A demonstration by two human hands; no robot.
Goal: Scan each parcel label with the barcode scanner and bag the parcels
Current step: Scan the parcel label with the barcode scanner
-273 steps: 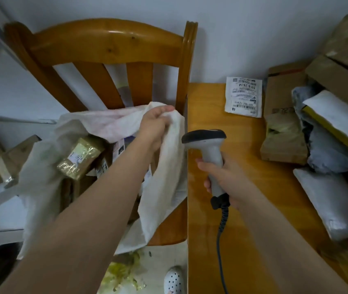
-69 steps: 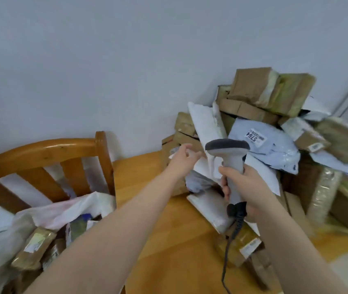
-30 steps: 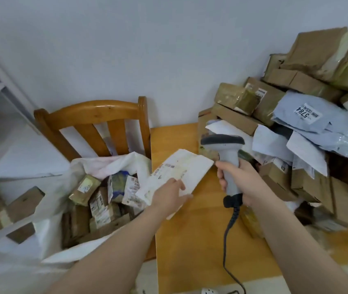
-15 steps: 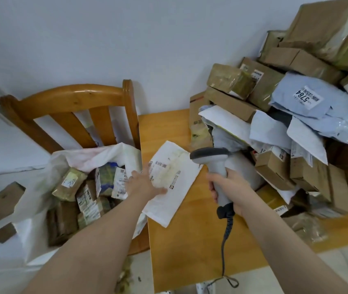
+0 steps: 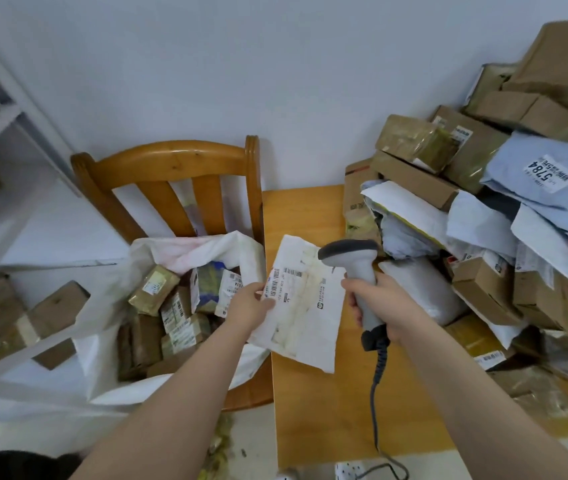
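left hand [image 5: 252, 304] pinches the white envelope parcel [image 5: 301, 301] by its edge, right hand [image 5: 381, 301] grips the barcode scanner [image 5: 353, 268] just beside it — the sack [image 5: 185, 251] left of the hands is well filled, yet the parcel heap [image 5: 483, 237] to their right remains tall.

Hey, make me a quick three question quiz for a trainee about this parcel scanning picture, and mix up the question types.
1. True or false: the right hand grips the grey corded barcode scanner.
2. The flat white paper mailer is: A pinched by the left hand; B lying on the floor; C tucked under an arm.
3. Fill in: the white plastic sack holding parcels sits on the wooden ____.
Key: 1 true; 2 A; 3 chair.
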